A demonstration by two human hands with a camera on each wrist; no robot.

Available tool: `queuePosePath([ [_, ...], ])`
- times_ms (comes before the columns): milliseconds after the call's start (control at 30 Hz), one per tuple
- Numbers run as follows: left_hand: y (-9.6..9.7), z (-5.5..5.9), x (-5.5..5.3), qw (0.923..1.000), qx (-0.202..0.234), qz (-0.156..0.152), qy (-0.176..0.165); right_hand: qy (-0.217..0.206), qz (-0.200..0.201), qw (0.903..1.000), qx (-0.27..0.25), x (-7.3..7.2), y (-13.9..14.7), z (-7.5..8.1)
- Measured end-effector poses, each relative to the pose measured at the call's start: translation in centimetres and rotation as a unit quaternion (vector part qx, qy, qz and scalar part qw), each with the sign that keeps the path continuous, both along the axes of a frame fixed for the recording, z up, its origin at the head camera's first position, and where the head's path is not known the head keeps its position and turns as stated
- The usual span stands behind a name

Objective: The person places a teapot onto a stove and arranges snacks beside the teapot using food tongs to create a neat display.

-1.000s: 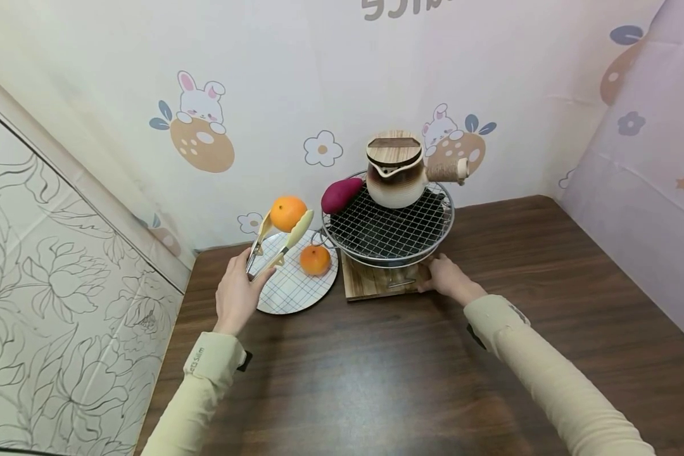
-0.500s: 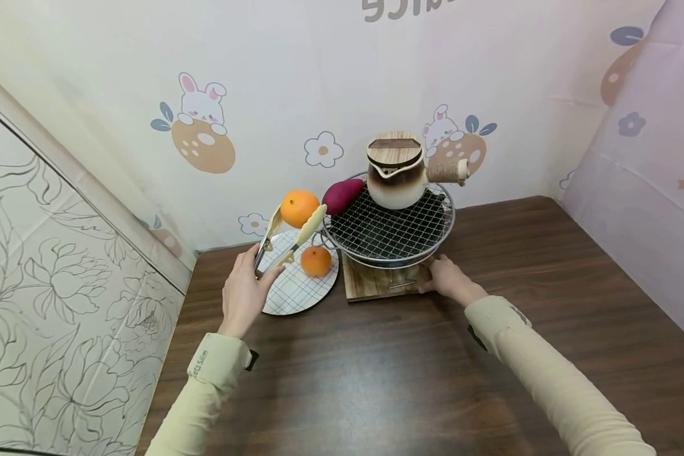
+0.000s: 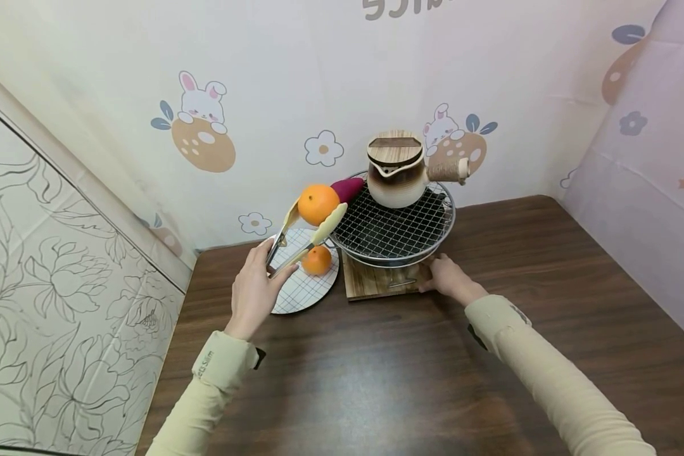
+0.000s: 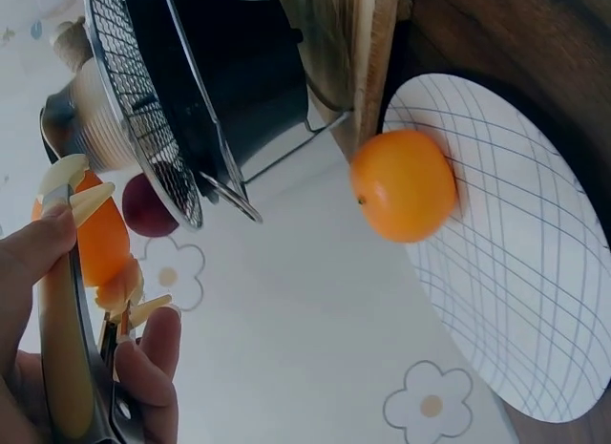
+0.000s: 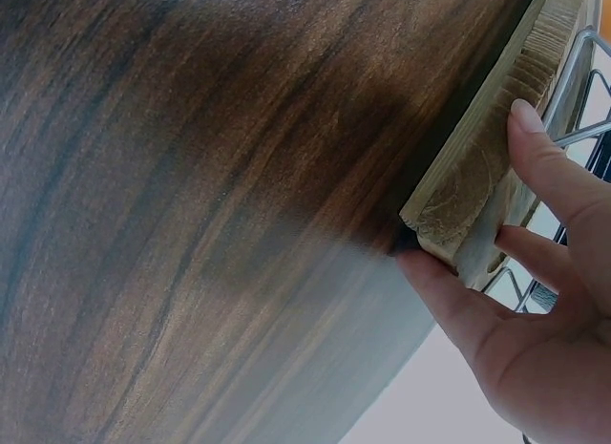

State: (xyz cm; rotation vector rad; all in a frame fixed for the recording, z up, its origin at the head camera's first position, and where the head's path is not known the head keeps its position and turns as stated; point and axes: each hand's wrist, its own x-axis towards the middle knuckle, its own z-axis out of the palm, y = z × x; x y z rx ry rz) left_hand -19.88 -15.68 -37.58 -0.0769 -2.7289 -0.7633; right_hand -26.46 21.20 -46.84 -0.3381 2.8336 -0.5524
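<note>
My left hand holds a pair of tongs with cream tips, which pinch an orange. In the head view that orange overlaps part of a purple sweet potato on the round wire grill rack; whether they touch, I cannot tell. A second orange sits on the white checked plate, below the tongs. My right hand grips a corner of the wooden board under the grill, thumb on its edge and fingers at the side and below.
On the back of the rack stands a clay teapot with a wooden lid and a cord-wrapped handle pointing right. A wire loop juts from the grill's left side. The dark wood table meets a printed wall cloth behind.
My left hand has moved to the right with the tongs and the orange, from above the plate toward the rack's left rim. The right hand stays on the board.
</note>
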Motion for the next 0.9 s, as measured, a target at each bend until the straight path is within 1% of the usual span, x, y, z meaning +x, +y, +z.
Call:
queuePosePath([
  [233, 1.0, 0.3, -0.2, 0.9997, -0.008, -0.02, 0.013, 0.003, 0.002, 1.0, -0.007, -0.1, 0.2, -0.3],
  [300, 1.3, 0.3, -0.3, 0.9995, -0.013, -0.024, 0.013, 0.004, 0.002, 0.9999, -0.013, -0.1, 0.3, -0.3],
  [333, 1.4, 0.4, -0.3, 0.9995, -0.016, -0.025, 0.011, 0.018, 0.009, 0.9997, -0.015, -0.4, 0.6, -0.9],
  [433, 1.7, 0.4, -0.3, 0.9994, -0.022, -0.028, 0.007, 0.023, 0.013, 0.9995, -0.014, -0.4, 0.7, -0.9],
  [533, 2.0, 0.4, -0.4, 0.9991, -0.027, -0.033, 0.004, 0.023, 0.009, 0.9996, -0.014, -0.4, 0.7, -0.9],
  [567, 2.0, 0.5, -0.4, 0.999, -0.029, -0.035, 0.004, 0.012, 0.002, 0.9998, -0.013, -0.2, 0.4, -0.3],
  [700, 2.3, 0.6, -0.6, 0.9988, -0.031, -0.038, 0.007, 0.01, 0.0, 1.0, -0.002, -0.1, 0.1, -0.1],
  [900, 2.7, 0.7, -0.3, 0.9987, -0.027, -0.042, 0.008, 0.009, 0.002, 1.0, 0.002, -0.3, 0.1, -0.5],
])
